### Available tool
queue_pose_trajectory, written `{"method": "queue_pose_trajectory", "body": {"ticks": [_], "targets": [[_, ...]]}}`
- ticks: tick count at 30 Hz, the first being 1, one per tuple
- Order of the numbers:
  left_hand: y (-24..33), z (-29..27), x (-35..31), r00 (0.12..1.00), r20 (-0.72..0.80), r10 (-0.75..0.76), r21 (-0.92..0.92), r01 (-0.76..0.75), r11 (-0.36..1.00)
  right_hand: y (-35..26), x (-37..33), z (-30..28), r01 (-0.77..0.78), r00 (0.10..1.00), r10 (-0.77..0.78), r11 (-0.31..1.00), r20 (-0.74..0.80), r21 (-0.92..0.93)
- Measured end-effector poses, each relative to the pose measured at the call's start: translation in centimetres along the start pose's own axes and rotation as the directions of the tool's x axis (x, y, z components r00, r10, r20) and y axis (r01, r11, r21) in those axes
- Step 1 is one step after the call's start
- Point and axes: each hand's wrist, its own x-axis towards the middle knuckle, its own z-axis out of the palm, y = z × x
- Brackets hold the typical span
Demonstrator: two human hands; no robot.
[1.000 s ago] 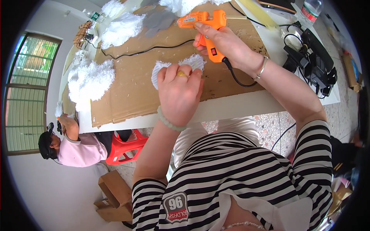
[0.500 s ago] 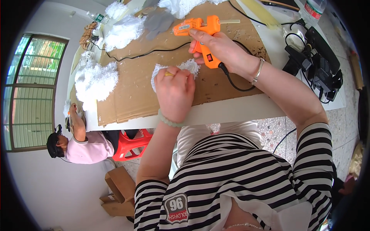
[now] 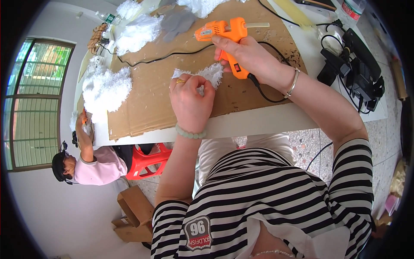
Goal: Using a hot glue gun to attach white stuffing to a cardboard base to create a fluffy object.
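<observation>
My right hand (image 3: 248, 56) is wrapped round the handle of an orange hot glue gun (image 3: 236, 30). A pale glue stick (image 3: 258, 25) sticks out of its back end, and its nozzle points left. Below the nozzle, my left hand (image 3: 192, 98) is closed on a piece of white fluffy fabric (image 3: 211, 75) that lies on the cardboard. The fingertips of that hand are partly hidden, with thumb and forefinger curled together. The glue gun stays above the fabric, apart from it.
A cardboard sheet (image 3: 142, 99) covers most of the white table (image 3: 258, 121). White fluffy pieces (image 3: 108, 88) lie left and far, beside a grey cloth (image 3: 177, 25). Black cables cross the cardboard. Black devices (image 3: 360, 69) and a bottle (image 3: 351, 11) stand right. Another person (image 3: 99, 164) sits left.
My left hand has shifted slightly left and its fingers have curled more, showing more of the fabric. The glue gun has moved only a little. The other person's raised hand has moved slightly.
</observation>
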Motion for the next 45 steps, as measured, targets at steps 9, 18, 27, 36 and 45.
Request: {"method": "queue_pose_trajectory", "body": {"ticks": [9,18,27,36,45], "targets": [[1.6,0.6,1.4,0.994,-0.030,0.108,0.035,-0.107,0.994,0.2,0.0,0.5,0.052,0.999,-0.052,0.999,-0.003,0.001],[0.6,0.9,0.9,0.996,0.028,0.081,0.053,-0.082,0.995,0.9,0.6,0.7,0.068,0.997,-0.069,0.997,0.025,0.036],[0.9,-1.1,-0.5,0.992,0.016,0.124,0.002,-0.124,0.992,1.2,1.1,0.8,0.055,0.998,-0.057,0.997,0.029,0.057],[0.9,-1.1,-0.4,0.981,0.023,0.193,0.124,-0.195,0.973,0.1,0.5,0.5,0.098,0.995,-0.099,0.990,0.002,0.097],[-1.1,-0.1,0.3,0.997,0.069,0.041,-0.015,-0.040,0.999,0.3,0.1,0.5,0.045,0.994,-0.046,0.999,0.096,0.013]]}}
